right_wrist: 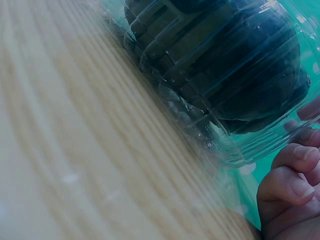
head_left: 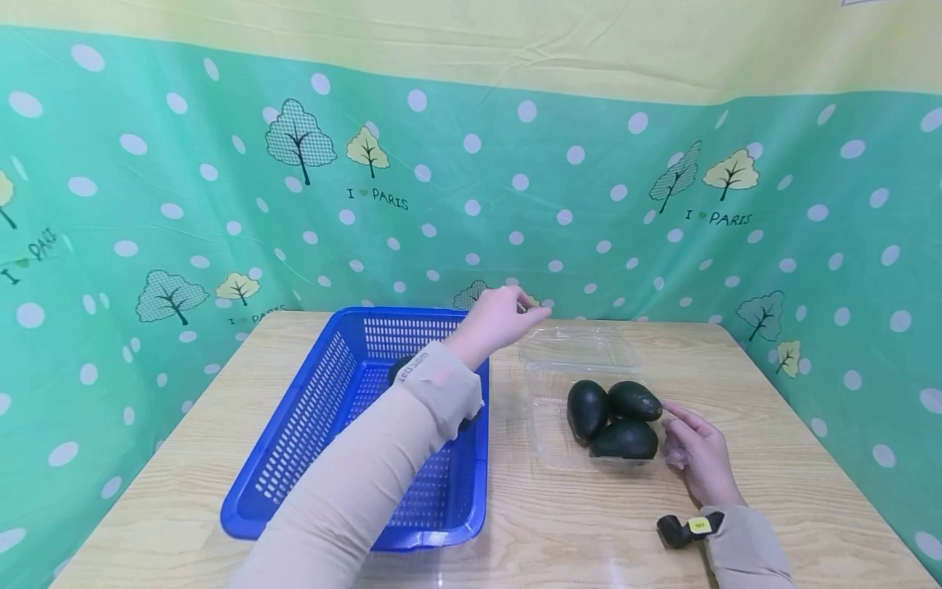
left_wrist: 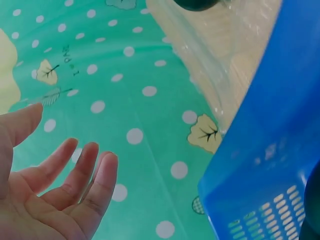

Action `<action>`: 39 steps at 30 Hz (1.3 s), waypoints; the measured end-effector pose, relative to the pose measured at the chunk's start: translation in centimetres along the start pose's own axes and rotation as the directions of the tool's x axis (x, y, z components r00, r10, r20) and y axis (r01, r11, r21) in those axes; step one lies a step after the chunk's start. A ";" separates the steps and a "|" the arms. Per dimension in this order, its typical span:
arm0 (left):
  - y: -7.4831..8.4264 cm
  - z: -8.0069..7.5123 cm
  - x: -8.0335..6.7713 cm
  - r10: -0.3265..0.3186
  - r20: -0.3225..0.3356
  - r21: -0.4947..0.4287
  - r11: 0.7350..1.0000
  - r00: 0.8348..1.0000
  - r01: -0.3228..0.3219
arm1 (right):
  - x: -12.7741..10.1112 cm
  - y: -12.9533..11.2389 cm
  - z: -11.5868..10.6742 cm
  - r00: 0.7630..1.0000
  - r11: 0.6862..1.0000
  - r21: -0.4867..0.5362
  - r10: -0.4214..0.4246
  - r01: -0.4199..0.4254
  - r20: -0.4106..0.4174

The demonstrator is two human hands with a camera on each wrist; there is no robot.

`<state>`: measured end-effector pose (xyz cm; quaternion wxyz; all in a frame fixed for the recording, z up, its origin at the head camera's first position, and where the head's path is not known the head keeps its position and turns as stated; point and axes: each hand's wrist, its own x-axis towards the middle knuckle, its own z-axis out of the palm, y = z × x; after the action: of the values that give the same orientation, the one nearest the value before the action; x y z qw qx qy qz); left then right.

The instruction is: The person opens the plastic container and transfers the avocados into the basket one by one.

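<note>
My left hand point(head_left: 508, 315) hovers over the gap between a blue basket point(head_left: 309, 425) and a clear plastic container point(head_left: 577, 350). It holds nothing; the left wrist view shows its fingers point(left_wrist: 75, 180) loosely spread before the dotted backdrop, next to the basket point(left_wrist: 270, 140). Three dark avocados point(head_left: 614, 417) lie in the open container. My right hand point(head_left: 695, 450) holds the container's right rim, index finger along the edge. Up close, its curled fingers point(right_wrist: 292, 187) sit under the rim, with the avocados point(right_wrist: 240, 75) behind the plastic. Another dark avocado point(head_left: 400, 368) lies in the basket, mostly hidden by my sleeve.
Everything stands on a wooden table point(head_left: 589, 523). A green dotted curtain point(head_left: 471, 188) closes off the back and both sides. The container's clear lid lies open toward the back. A black wrist strap point(head_left: 684, 530) shows near the front right.
</note>
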<state>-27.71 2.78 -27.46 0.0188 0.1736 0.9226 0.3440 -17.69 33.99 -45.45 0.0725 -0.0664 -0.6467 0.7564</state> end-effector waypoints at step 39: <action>1.5 6.4 0.3 -0.014 0.114 -0.016 1.000 0.993 0.016 | -0.1 -0.2 0.1 1.000 1.000 -0.018 0.013 -0.013 -0.011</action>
<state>-26.58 7.91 -31.34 0.0752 0.1859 0.9183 0.3413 -17.59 33.93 -45.25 0.0707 -0.0755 -0.6525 0.7507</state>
